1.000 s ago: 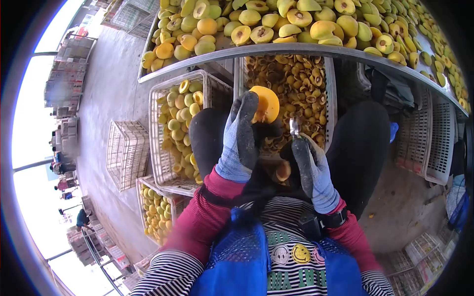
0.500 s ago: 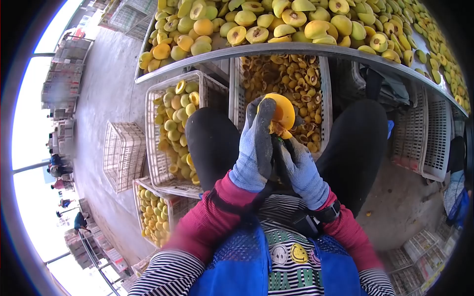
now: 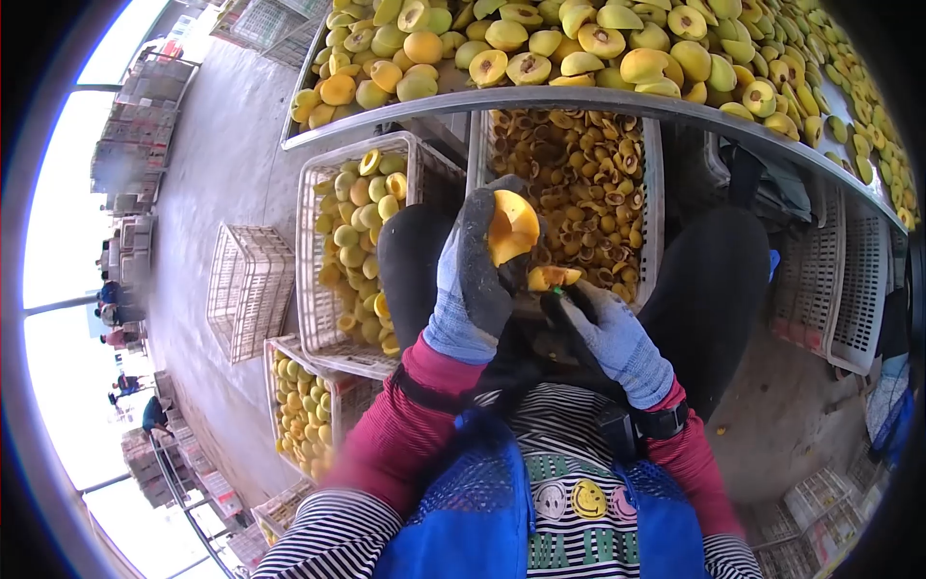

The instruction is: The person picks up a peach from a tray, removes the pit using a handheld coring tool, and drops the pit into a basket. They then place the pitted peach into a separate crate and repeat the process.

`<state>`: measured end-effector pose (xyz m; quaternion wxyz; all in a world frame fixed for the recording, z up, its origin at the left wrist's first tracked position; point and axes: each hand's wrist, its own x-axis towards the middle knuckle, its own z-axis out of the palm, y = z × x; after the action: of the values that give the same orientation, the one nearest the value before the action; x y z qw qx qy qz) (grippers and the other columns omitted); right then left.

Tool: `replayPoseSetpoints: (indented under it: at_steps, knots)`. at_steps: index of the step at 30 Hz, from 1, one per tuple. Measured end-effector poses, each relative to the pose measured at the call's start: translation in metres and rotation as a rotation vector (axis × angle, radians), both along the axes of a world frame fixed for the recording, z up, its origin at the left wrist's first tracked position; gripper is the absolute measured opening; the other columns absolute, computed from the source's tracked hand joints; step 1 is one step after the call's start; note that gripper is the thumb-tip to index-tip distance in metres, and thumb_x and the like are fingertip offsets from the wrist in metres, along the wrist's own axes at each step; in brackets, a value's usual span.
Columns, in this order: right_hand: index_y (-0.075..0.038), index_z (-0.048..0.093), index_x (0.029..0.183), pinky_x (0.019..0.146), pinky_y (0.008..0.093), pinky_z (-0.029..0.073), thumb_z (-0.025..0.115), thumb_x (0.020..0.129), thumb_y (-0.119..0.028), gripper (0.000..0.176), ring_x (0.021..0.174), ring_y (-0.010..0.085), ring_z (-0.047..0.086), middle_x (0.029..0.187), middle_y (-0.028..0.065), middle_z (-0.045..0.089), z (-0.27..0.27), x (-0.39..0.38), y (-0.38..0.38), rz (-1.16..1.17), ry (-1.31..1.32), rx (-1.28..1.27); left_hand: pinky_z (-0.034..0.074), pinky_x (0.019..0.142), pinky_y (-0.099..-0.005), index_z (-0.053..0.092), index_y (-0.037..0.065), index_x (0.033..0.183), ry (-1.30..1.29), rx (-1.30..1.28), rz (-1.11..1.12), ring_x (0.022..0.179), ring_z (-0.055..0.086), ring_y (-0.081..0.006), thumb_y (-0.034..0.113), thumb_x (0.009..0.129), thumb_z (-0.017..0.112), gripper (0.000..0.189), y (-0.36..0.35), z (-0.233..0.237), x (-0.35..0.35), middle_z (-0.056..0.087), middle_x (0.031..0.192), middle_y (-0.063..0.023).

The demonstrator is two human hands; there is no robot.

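Note:
My left hand [image 3: 475,261], in a blue and dark-grey glove, is closed around a yellow peach half [image 3: 512,228], its hollowed cut side partly showing. Just to the right, my gloved right hand [image 3: 608,333] grips a small hand tool [image 3: 558,290]; only a bit of green shows, the rest is hidden by the fingers. At the tool's tip sits a cut-out piece of peach core [image 3: 552,278], apart from the half. Both hands are above my lap, in front of a crate [image 3: 653,212] full of brown-orange core scraps.
A metal-edged table [image 3: 579,96] heaped with peach halves spans the top. On the left stand a crate of peach halves [image 3: 359,217], another one [image 3: 304,405] below it and a white crate [image 3: 249,289]. Stacked crates [image 3: 834,270] stand on the right.
The peach half and the core piece, together before, are now apart. My left hand has moved slightly left with the half; my right hand has moved right and down with the core piece.

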<state>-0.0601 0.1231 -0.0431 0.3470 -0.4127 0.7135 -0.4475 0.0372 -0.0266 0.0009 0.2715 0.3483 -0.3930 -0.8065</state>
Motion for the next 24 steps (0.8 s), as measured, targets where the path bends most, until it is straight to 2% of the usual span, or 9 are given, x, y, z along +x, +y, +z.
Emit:
replayPoseSetpoints:
  at_steps: [1,4,8,12,16,18,19,21,24]
  knots:
    - [-0.001,0.057,0.101,0.051,0.0287,0.044,0.052,0.092,-0.036,0.037,0.053,0.0132,0.053,0.061,0.0053,0.054,0.015,-0.003,-0.007,-0.131,-0.377,-0.049,0.047,0.084,-0.0298,0.051,0.000,0.120,-0.087,-0.237,0.073,0.100,0.055,-0.0172,0.023,0.096,0.045,0.034,-0.007,0.000,0.009,0.056,0.114,-0.0088]
    - [-0.004,0.056,0.092,0.038,0.0244,0.037,0.049,0.094,-0.039,0.035,0.040,0.0098,0.044,0.054,0.0028,0.049,0.037,-0.022,-0.002,-0.360,-0.790,0.094,0.050,0.081,-0.0299,0.054,0.000,0.116,-0.325,-0.967,0.285,0.094,0.057,-0.0143,0.022,0.094,0.050,0.032,-0.051,-0.005,0.043,0.059,0.105,-0.0089]
    - [-0.006,0.051,0.086,0.033,0.0211,0.030,0.048,0.094,-0.040,0.035,0.035,0.0076,0.040,0.050,0.0009,0.046,0.035,-0.016,-0.006,-0.258,-0.903,0.056,0.048,0.077,-0.0262,0.062,-0.003,0.101,-0.785,-0.692,0.309,0.085,0.058,-0.0147,0.010,0.085,0.060,0.020,-0.157,-0.042,0.146,0.063,0.096,-0.0076]
    - [-0.004,0.053,0.086,0.033,0.0216,0.033,0.049,0.094,-0.038,0.035,0.035,0.0079,0.042,0.050,0.0015,0.048,0.035,-0.010,-0.030,-0.134,-0.864,0.100,0.049,0.073,-0.0288,0.065,-0.001,0.095,-0.663,-1.039,0.179,0.080,0.062,-0.0177,0.013,0.084,0.061,0.018,-0.147,0.001,0.056,0.065,0.094,-0.0115]
    - [-0.004,0.054,0.087,0.034,0.0211,0.033,0.052,0.092,-0.037,0.034,0.035,0.0066,0.041,0.050,-0.0003,0.047,0.021,-0.011,-0.035,-0.170,-0.913,0.097,0.048,0.080,-0.0380,0.063,0.005,0.107,-1.432,-1.213,-0.209,0.093,0.062,-0.0304,0.054,0.075,0.063,0.059,-0.204,0.026,-0.050,0.065,0.103,-0.0159]
    - [-0.004,0.055,0.087,0.033,0.0213,0.032,0.053,0.092,-0.037,0.034,0.035,0.0070,0.041,0.050,-0.0002,0.047,0.021,-0.019,-0.035,-0.205,-0.917,0.144,0.048,0.081,-0.0384,0.062,0.006,0.108,-1.664,-1.418,-0.178,0.093,0.062,-0.0298,0.062,0.069,0.064,0.069,-0.238,-0.007,-0.083,0.066,0.096,-0.0148]
    - [-0.004,0.053,0.089,0.033,0.0220,0.032,0.051,0.093,-0.036,0.033,0.035,0.0080,0.041,0.052,0.0011,0.048,0.018,-0.022,-0.034,-0.222,-0.924,0.156,0.048,0.081,-0.0384,0.062,0.006,0.108,-1.662,-1.418,-0.194,0.093,0.062,-0.0298,0.062,0.069,0.064,0.069,-0.248,-0.008,-0.096,0.066,0.096,-0.0148]
    - [-0.004,0.051,0.091,0.034,0.0227,0.032,0.049,0.094,-0.035,0.031,0.035,0.0089,0.041,0.055,0.0025,0.049,0.013,-0.027,-0.033,-0.254,-0.939,0.168,0.048,0.079,-0.0371,0.064,0.005,0.102,-1.741,-1.369,-0.650,0.091,0.063,-0.0283,0.062,0.068,0.065,0.067,-0.265,-0.006,-0.113,0.067,0.090,-0.0156]
    - [-0.004,0.051,0.090,0.033,0.0223,0.031,0.049,0.094,-0.036,0.032,0.034,0.0085,0.041,0.054,0.0027,0.048,0.011,-0.030,-0.035,-0.261,-1.001,0.076,0.047,0.068,-0.0265,0.064,0.002,0.093,-1.394,-1.278,-0.612,0.076,0.062,-0.0145,0.045,0.076,0.069,0.047,-0.289,-0.013,-0.103,0.064,0.082,-0.0088]
